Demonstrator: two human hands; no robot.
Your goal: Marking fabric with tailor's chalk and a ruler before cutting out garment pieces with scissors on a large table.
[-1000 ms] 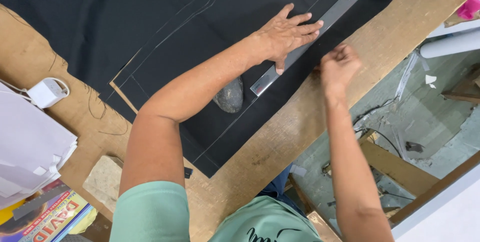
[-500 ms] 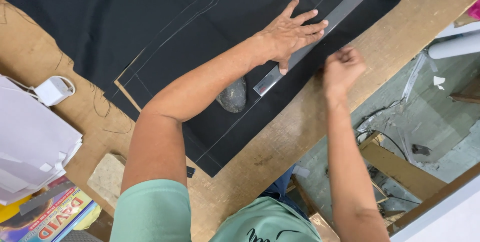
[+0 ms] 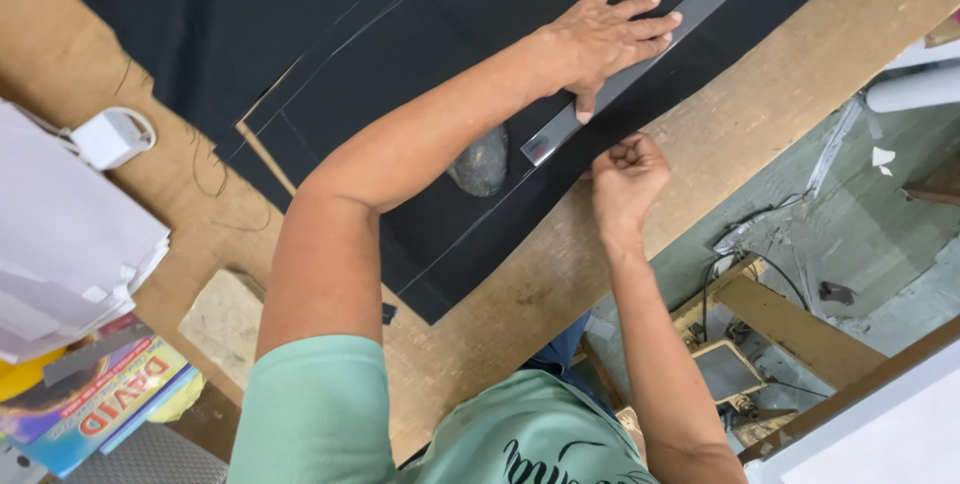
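Black fabric (image 3: 330, 54), a broad flat sheet of dark cloth marked with thin pale chalk lines running lengthwise and a few short cross ticks, lies spread over the brown wooden table (image 3: 800, 64), its lower corner reaching close to the table's near edge. Across the cloth, parallel to its right-hand border, rests a long clear plastic ruler (image 3: 640, 56), glinting grey where it catches the light. The left hand (image 3: 600, 39) lies palm down on the ruler with fingers spread and flat, pressing it against the fabric rather than gripping it. The right hand (image 3: 625, 176) is curled into a loose fist just beside the ruler's near end, at the cloth's border; whatever it pinches is too small to make out. A rounded grey stone (image 3: 480, 162) sits on the fabric just under the left forearm, near the ruler's lower end. Toward the table's left edge lie a small white charger block (image 3: 110, 139), a stack of white paper sheets (image 3: 70, 254), and a colourful book (image 3: 95, 404) at the near left corner.
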